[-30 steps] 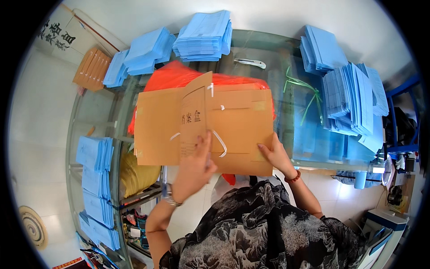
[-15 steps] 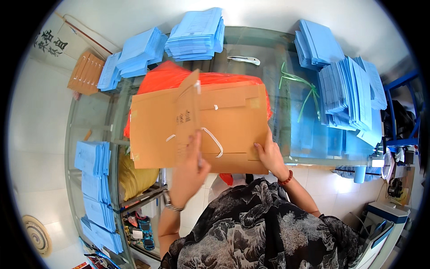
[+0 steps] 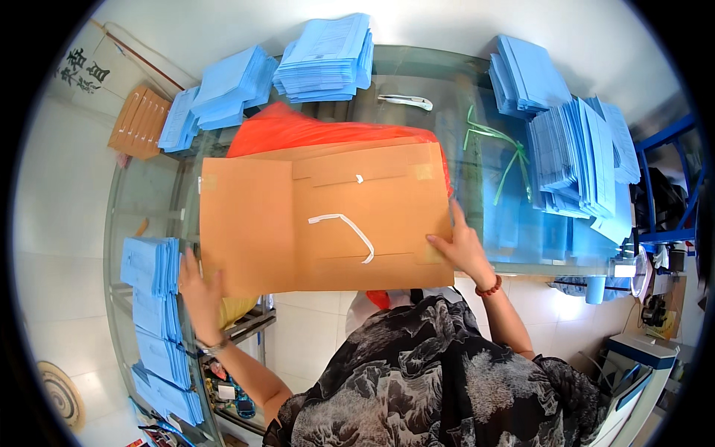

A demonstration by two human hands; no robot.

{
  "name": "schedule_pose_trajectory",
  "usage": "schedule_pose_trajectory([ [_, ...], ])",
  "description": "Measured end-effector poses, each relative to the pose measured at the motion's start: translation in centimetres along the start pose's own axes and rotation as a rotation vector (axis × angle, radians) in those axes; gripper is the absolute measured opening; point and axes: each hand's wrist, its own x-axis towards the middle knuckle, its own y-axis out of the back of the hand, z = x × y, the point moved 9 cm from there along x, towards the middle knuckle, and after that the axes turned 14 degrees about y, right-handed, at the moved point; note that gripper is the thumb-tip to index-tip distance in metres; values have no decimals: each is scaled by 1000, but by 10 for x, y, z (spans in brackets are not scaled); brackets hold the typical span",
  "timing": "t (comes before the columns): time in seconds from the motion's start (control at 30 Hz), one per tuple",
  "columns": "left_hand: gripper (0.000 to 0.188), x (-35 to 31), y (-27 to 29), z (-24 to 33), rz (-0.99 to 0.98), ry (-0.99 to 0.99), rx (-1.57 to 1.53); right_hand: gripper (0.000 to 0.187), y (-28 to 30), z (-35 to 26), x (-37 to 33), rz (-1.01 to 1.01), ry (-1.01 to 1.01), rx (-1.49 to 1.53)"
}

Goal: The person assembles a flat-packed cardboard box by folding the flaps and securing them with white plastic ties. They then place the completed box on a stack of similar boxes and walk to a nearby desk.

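Note:
A brown cardboard file folder (image 3: 350, 201) lies spread open in front of me, its fold running down left of the middle. A white string (image 3: 350, 227) curves across its inner face, and a small white tab (image 3: 360, 179) sits above. My left hand (image 3: 199, 290) is at the lower left edge, thumb on the face and fingers outside the edge. Gripping the right edge, my right hand (image 3: 465, 249) has its thumb on the card and its index finger along the side. Beneath the folder shows a red plastic bag (image 3: 328, 132); what it contains is hidden.
Stacks of blue folders stand along the back (image 3: 324, 59), at the right (image 3: 573, 156) and down the left side (image 3: 153, 298). A utility knife (image 3: 406, 101) and green twine (image 3: 514, 149) lie on the glass table (image 3: 439, 74). Brown folders (image 3: 139, 123) stand at the far left.
The upright flap of the file folder has swung down to the left and now lies open. My left hand moved from the middle to the left edge; the right hand stays at the right edge.

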Motion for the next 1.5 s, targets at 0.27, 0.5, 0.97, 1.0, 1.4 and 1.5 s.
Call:
schedule_pose_trajectory([
  [0.27, 85, -84, -164, 184, -513, -457, -14, 89, -5, -69, 103, 132, 764, -448],
  [0.5, 72, -96, -188, 177, -482, -478, 32, 77, -50, -44, 157, 33, 855, -726],
  [0.97, 9, -146, -124, 149, 116, -821, 150, 67, -58, -52, 164, -8, 1023, -940],
  [1.0, 9, -144, -127, 140, 114, -808, 165, 66, -60, -56, 164, -14, 1035, -972],
  [1.4, 23, -99, -136, 129, -119, -695, 71, 38, -96, -78, 185, -449, 797, -886],
  [1.5, 24, -103, -135, 123, -187, -648, 89, 29, -86, -96, 183, -491, 660, -772],
])
